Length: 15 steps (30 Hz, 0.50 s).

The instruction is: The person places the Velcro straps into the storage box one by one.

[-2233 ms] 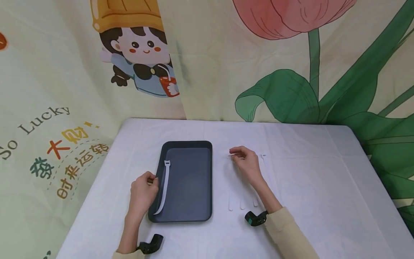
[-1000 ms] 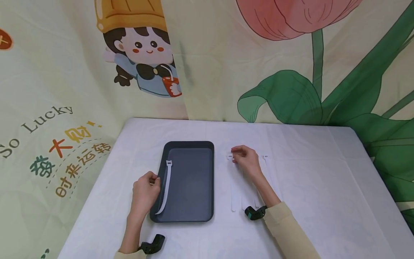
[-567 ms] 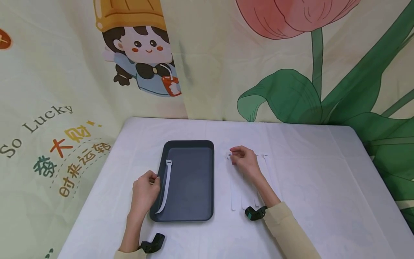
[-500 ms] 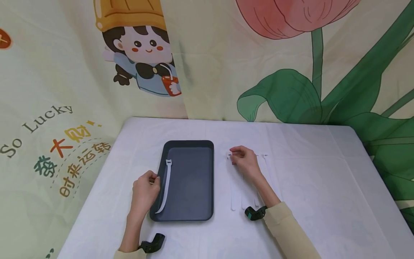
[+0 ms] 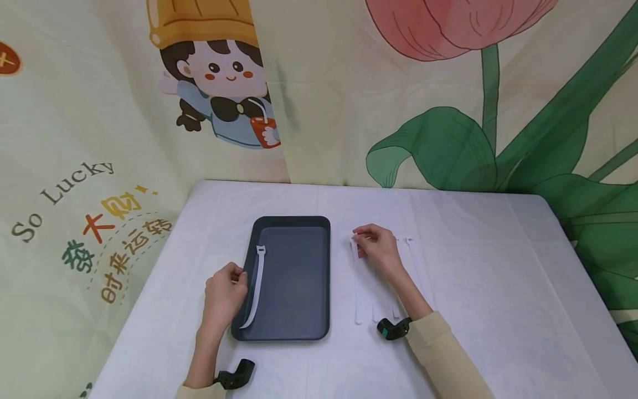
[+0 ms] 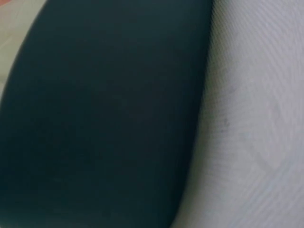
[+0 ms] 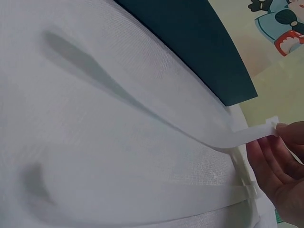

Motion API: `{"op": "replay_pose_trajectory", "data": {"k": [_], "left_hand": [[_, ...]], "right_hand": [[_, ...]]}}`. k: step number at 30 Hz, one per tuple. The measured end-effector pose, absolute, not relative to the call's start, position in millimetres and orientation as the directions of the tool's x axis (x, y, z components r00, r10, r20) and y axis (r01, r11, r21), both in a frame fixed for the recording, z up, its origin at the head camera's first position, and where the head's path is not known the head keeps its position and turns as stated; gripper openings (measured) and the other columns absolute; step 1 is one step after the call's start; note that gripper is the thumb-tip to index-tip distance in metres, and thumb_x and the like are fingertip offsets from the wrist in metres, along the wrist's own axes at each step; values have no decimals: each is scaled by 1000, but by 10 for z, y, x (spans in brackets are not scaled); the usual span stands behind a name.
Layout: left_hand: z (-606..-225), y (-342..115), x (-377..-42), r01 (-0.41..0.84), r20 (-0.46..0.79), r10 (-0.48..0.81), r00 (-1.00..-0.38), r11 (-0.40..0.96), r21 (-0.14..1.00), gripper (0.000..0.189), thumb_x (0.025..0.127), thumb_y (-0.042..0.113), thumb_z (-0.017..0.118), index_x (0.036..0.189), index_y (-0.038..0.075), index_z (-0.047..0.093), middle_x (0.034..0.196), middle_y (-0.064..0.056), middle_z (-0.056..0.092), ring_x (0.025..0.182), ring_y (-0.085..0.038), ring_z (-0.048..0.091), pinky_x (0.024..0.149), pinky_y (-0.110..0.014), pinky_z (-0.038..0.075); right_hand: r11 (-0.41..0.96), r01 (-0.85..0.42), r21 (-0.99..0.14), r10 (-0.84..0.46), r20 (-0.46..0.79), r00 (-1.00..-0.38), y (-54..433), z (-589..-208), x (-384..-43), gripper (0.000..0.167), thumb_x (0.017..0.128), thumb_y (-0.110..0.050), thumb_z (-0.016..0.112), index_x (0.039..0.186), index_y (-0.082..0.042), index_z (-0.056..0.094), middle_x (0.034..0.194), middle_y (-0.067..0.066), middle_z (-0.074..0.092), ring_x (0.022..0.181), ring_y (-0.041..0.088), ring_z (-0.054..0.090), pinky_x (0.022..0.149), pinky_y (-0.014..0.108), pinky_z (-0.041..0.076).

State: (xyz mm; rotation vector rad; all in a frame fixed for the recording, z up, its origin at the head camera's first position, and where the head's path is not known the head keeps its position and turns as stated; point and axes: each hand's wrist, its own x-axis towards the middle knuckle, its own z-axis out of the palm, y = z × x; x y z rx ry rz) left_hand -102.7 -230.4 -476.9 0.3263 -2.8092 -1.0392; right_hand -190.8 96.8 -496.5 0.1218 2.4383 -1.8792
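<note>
My right hand (image 5: pixel 379 249) pinches the slotted head of a white cable tie (image 7: pixel 237 138) between thumb and fingertips. In the right wrist view that end is raised off the cloth, and the flat strap runs back down to the table. Another white cable tie (image 7: pixel 204 202) lies beside it. My left hand (image 5: pixel 225 296) grips the left rim of a dark grey tray (image 5: pixel 294 277) with curled fingers. One more cable tie (image 5: pixel 257 285) lies lengthwise inside the tray, along its left side. The left wrist view shows mostly the tray's dark side wall (image 6: pixel 104 114), with the hand hidden.
Several more white straps lie side by side under and near the right forearm, one strap (image 5: pixel 412 260) at its right. White cloth covers the table (image 5: pixel 488 288). A printed curtain (image 5: pixel 319 94) hangs behind the far table edge.
The right fingertips have closed on the cable tie's head and lifted it a little, so its upper end now shows below the fingers. The left hand and tray have stayed put.
</note>
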Motion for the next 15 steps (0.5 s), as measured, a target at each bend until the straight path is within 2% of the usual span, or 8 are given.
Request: {"op": "replay_pose_trajectory", "data": {"k": [5,12,15], "left_hand": [[-4761,-2295,-1027,-155,48,-245,-968,739,656,12,96,5,60,92,-4,68,86,-21,73,68,-27,68,56,-31,47],[-4761,-2295,-1023,-158,49,-249,-967,742,652,12,96,5,60,92,-4,68,86,-22,74,69,-28,68,56,-31,47],[-4761,-2295,-1022,-157,50,-249,-967,742,651,12,96,4,60,92,-4,68,86,-21,74,69,-28,69,56,-31,47]], "right_hand": [[242,87,-966,18,-85,-996,967,-4913,-1892,17,97,-6,69,111,1,73,94,17,74,66,18,66,62,29,57],[238,63,-969,16,-61,-998,954,-4845,-1883,15,97,-6,69,110,1,73,97,18,75,72,22,67,68,39,61],[236,54,-970,12,-53,-999,952,-4814,-1883,17,97,-7,69,112,1,73,99,18,75,75,23,67,69,40,61]]}}
